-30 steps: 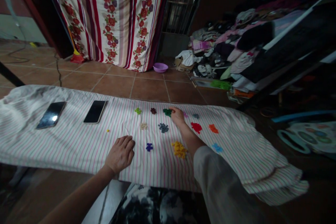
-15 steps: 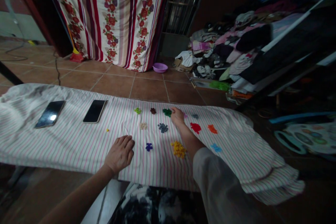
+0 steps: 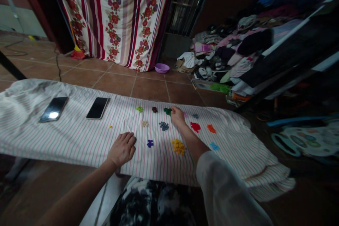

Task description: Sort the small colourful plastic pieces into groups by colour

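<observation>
My right hand (image 3: 177,115) reaches to the far side of the cloth, its curled fingertips at the right edge of a dark green pile of small pieces (image 3: 167,111). Whether a piece sits between those fingers is too small to tell. Palm down, my left hand (image 3: 122,148) lies on the striped cloth (image 3: 87,144) with relaxed fingers and nothing visible in it. Around the hands are little piles: dark grey (image 3: 164,126), yellow (image 3: 178,147), purple (image 3: 150,143), beige (image 3: 144,123), red (image 3: 195,127), brown (image 3: 154,109) and lime green (image 3: 139,109). A pink pile is partly hidden behind my right hand.
Two phones, one at far left (image 3: 53,109) and one beside it (image 3: 97,108), lie on the cloth near a lone yellow piece (image 3: 110,126). Orange (image 3: 211,128), light blue (image 3: 214,146) and grey (image 3: 195,116) piles lie rightward. Beyond are a purple basin (image 3: 161,67) and heaped clothes (image 3: 225,47).
The view has shifted slightly. My right hand stays beside the dark green pile, its fingers now drawn in more closely. My left hand keeps its place on the cloth.
</observation>
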The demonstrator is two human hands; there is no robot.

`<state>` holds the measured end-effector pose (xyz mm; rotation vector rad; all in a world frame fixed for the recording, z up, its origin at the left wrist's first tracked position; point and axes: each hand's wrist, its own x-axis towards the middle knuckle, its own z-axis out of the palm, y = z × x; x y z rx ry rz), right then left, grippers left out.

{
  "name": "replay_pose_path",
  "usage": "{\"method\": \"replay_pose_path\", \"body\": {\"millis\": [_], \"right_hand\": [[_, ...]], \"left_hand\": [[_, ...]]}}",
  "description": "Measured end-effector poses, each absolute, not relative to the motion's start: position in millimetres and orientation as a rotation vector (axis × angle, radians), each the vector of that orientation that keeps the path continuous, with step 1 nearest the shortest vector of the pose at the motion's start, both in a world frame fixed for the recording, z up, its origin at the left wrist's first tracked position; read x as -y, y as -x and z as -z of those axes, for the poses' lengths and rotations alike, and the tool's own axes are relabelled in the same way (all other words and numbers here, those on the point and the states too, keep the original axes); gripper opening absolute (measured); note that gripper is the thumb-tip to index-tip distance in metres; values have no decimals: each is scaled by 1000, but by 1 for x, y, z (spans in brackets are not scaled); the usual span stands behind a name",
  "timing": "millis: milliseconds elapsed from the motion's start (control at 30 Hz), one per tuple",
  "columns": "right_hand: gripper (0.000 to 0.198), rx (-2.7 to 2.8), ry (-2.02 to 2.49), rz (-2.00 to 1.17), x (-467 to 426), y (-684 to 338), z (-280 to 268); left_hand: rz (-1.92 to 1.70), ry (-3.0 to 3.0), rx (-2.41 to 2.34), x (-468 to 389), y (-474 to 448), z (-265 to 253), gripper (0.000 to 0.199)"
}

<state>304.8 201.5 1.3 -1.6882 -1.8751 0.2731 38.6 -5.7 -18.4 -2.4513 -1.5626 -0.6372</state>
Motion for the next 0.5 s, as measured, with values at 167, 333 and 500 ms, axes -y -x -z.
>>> {"method": "replay_pose_path", "body": {"millis": [167, 333, 500], "right_hand": [[35, 1960, 1502, -362, -165, -274, -9], [29, 2095, 1235, -548, -117, -236, -7], [25, 2175, 999, -666, -80, -204, -5]], "left_hand": [[662, 2458, 1580, 7, -38, 20, 20], [631, 2451, 1606, 8, -38, 20, 19], [688, 2413, 1681, 11, -39, 23, 21]]}}
